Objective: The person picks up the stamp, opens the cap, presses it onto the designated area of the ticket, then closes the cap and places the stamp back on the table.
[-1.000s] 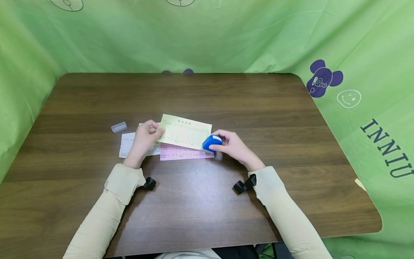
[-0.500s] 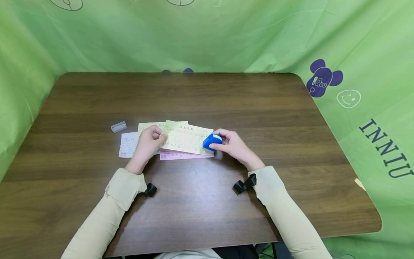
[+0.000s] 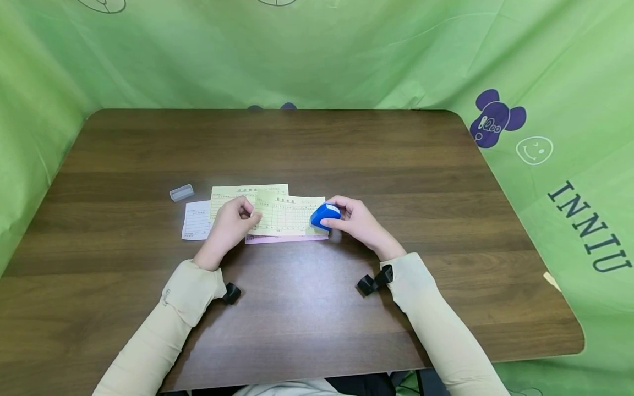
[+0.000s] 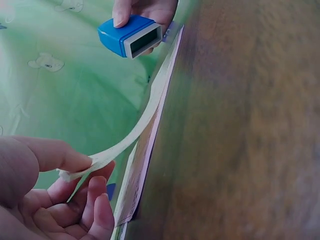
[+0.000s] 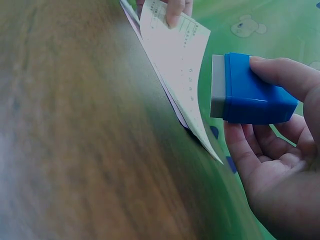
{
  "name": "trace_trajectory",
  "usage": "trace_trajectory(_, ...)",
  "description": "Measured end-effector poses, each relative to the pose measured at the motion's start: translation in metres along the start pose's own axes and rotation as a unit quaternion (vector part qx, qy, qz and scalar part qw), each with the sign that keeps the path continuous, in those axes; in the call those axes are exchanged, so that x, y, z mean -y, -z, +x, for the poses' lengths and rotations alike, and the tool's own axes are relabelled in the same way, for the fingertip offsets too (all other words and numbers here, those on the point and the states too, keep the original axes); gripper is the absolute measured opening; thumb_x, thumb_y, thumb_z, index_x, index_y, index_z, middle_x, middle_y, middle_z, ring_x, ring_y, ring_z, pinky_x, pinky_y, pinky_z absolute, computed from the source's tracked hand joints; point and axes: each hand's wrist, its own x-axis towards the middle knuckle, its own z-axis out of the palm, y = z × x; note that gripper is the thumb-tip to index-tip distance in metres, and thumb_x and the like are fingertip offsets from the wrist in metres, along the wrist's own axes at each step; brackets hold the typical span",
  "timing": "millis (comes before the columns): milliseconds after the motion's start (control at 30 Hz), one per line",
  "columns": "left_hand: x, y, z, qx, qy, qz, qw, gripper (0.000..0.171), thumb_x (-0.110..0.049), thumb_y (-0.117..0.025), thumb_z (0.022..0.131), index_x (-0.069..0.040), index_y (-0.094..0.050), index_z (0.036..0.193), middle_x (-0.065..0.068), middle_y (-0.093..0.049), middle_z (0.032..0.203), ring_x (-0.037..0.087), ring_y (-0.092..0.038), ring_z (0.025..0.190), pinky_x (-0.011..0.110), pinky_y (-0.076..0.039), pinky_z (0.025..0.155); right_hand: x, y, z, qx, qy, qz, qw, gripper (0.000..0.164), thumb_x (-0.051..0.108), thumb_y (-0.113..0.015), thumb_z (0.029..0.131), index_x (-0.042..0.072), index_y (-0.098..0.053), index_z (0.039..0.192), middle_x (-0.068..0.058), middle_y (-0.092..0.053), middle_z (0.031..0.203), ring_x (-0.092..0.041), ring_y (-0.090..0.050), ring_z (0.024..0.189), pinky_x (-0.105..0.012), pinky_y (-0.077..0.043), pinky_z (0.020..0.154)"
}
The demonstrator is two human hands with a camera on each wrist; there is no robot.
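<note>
My left hand pinches the left edge of a pale yellow printed form between thumb and fingers. The sheet curves up from the stack at that edge, as the left wrist view shows. In my right hand is a blue stamp, held between thumb and fingers above the form's right end. Its white-rimmed face, a dark rectangle, shows in the left wrist view. Beneath the lifted sheet lies a pink form, mostly covered. Another yellow form and a white form lie to the left.
A small clear plastic cap lies on the brown wooden table, behind and left of the papers. Green printed cloth hangs round the back and sides of the table.
My left hand has come nearer and slightly right, lowering the yellow form over the pink one. More of the other yellow form now shows. The right hand with the stamp has hardly moved.
</note>
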Motion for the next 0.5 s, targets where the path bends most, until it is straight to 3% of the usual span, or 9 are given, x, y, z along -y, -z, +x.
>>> trace_trajectory(500, -0.019, -0.005, -0.029, 0.055, 0.033, 0.073, 0.9952, 0.021, -0.01, -0.07, 0.084, -0.003, -0.051, 0.08, 0.005, -0.055, 0.069, 0.012, -0.05, 0.06, 0.024, -0.041, 0.058, 0.002, 0.005, -0.018, 0.014, 0.002, -0.006, 1.0, 0.032, 0.003, -0.069, 0.087, -0.008, -0.058, 0.115, -0.017, -0.062, 0.105, -0.006, -0.056, 0.081, -0.012, -0.049, 0.074)
